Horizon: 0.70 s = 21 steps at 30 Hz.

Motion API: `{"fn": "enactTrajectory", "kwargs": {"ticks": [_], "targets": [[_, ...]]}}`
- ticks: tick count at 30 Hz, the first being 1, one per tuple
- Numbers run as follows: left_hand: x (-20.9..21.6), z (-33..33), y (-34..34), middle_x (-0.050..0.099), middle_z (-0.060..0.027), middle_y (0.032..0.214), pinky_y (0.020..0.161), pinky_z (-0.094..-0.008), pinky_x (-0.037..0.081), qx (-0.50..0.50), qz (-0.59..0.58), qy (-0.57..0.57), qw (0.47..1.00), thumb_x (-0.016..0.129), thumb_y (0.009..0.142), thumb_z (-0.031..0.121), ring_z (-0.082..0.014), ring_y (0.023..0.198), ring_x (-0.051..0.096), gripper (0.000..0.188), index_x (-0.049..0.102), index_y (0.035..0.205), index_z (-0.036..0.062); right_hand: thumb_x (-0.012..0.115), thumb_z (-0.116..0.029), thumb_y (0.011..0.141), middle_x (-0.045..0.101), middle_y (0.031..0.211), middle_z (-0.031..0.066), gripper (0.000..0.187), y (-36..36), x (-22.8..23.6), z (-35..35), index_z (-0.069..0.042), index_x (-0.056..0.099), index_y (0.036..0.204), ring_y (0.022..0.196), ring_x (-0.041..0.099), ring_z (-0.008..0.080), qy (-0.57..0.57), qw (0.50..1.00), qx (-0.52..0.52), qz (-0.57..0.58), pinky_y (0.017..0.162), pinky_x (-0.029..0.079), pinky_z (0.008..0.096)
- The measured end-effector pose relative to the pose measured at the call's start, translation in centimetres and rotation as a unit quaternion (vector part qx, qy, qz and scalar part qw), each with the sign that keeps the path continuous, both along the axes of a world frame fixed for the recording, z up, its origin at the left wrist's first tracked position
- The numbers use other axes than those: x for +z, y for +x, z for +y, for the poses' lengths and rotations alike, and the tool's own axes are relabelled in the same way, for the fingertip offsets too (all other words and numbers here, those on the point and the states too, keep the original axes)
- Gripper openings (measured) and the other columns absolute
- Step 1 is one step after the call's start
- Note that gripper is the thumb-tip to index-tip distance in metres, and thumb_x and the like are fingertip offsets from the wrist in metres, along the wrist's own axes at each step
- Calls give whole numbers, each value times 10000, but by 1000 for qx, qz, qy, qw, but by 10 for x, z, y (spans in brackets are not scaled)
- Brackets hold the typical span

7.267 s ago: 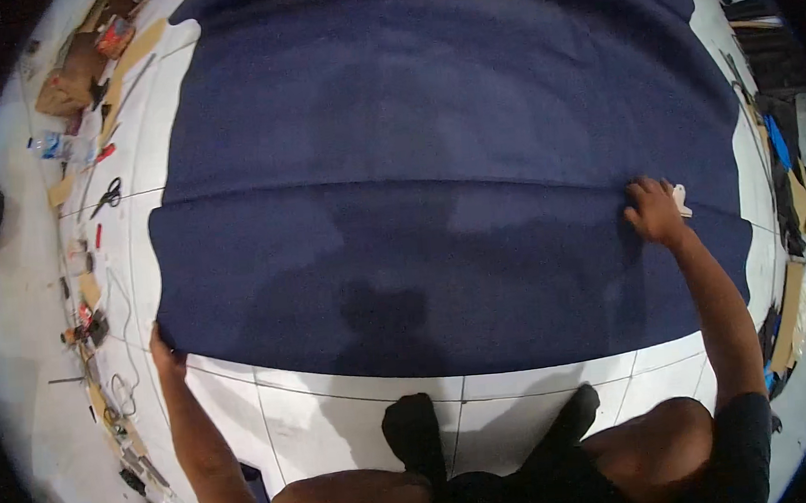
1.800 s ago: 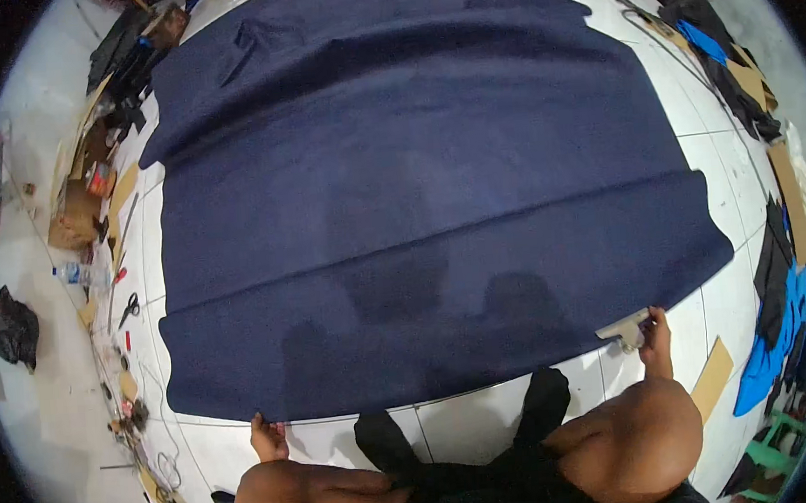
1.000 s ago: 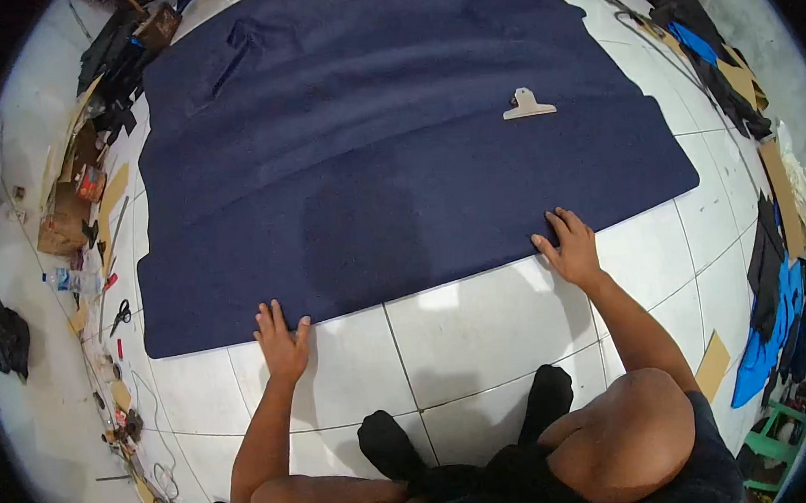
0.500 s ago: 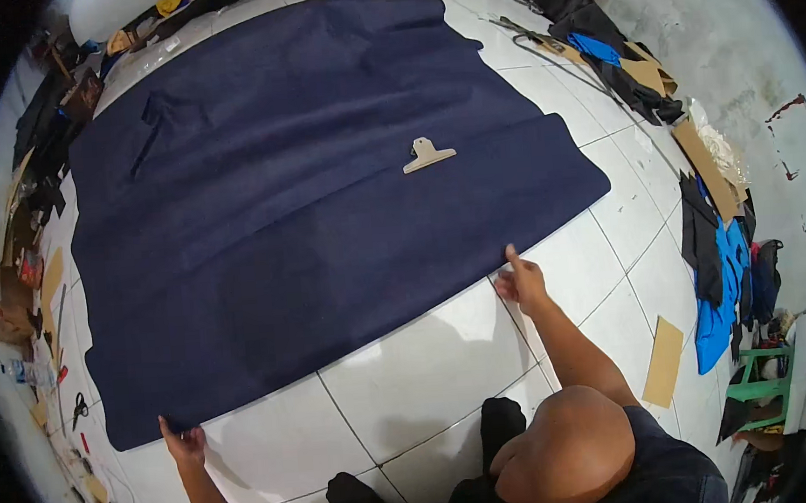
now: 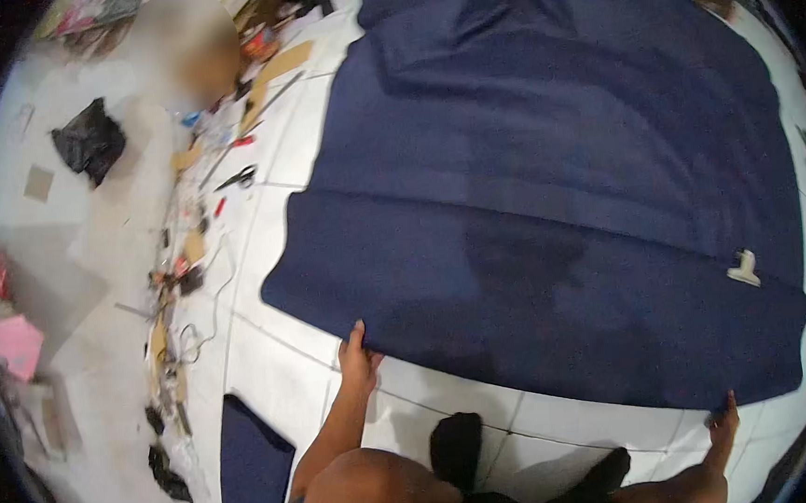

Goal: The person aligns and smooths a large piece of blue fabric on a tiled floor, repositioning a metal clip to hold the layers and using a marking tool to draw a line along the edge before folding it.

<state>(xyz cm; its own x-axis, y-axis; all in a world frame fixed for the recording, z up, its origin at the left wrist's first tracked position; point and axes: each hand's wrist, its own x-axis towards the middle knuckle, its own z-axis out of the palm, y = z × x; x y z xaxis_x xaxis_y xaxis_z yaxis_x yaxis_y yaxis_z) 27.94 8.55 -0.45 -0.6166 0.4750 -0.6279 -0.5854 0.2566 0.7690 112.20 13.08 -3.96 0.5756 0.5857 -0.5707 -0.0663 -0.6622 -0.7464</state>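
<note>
Whereas the right hand [image 5: 724,422] held the pale clip [image 5: 745,271] about two seconds ago, that clip now lies beyond it on the dark blue cloth [image 5: 550,208]. The right hand and left hand [image 5: 359,362] are half-curled at the cloth's near edge; partly hidden fingers leave their grip uncertain. Beyond them, the cloth's far end is cut off.

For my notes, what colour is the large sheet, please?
The large sheet is navy blue, clearest in head view.
</note>
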Motion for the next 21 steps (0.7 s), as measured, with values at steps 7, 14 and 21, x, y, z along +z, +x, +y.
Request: {"fn": "enactTrajectory", "kwargs": {"ticks": [7,14,21], "targets": [[-16,11,-181,572,-51,964,815,-329,426,66,248,3,967,611,866,439,-175,854,499,471,624,1045,4,720,-141,740,434,1357,197,703,-50,61,100,-26,390,1351,1261,396,377,-60,679,316,-660,1075,302,447],[-1,3,-247,532,-165,1237,936,-406,451,-75,87,2,993,527,906,410,-304,1103,539,577,459,1293,-13,598,-212,800,475,1277,189,557,-246,108,251,-92,442,1321,1191,458,353,112,560,618,-541,1000,362,470],[23,-13,-249,434,-147,1360,984,-381,394,-75,93,-96,988,497,917,488,-270,1208,465,660,346,1389,51,494,-298,837,556,1069,186,374,-243,79,302,-35,599,1081,1095,494,377,-10,640,633,-435,934,393,460]]}}
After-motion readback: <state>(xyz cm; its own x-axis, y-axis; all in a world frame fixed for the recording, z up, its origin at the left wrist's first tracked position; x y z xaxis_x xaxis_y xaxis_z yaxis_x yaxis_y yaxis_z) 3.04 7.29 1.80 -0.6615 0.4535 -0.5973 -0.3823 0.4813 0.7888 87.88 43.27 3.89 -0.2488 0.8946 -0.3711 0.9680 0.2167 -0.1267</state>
